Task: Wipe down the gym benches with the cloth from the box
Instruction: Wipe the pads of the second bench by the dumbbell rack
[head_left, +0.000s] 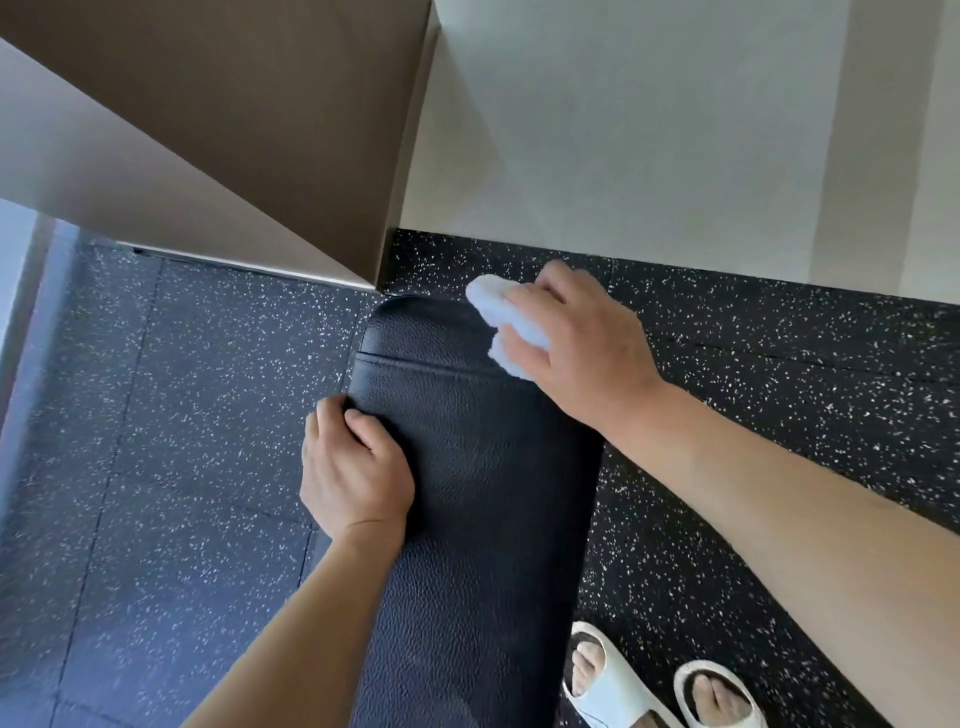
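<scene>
Bench (478, 493): runs from the near edge away toward the wall (675, 130), on the floor (182, 415).
Cloth (501, 317): on the bench's far right corner, under the right hand (576, 338).
Left hand (353, 467): on the bench's left edge, nearer than the cloth.
Sandalled feet (660, 680): on the floor, right of the bench's near end.
Panel (208, 130): beyond the bench's far end, to the left.

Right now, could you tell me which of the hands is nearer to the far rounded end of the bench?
The right hand, holding the cloth against the bench beside that end. The left hand grips the bench's left edge, closer to the person.
</scene>
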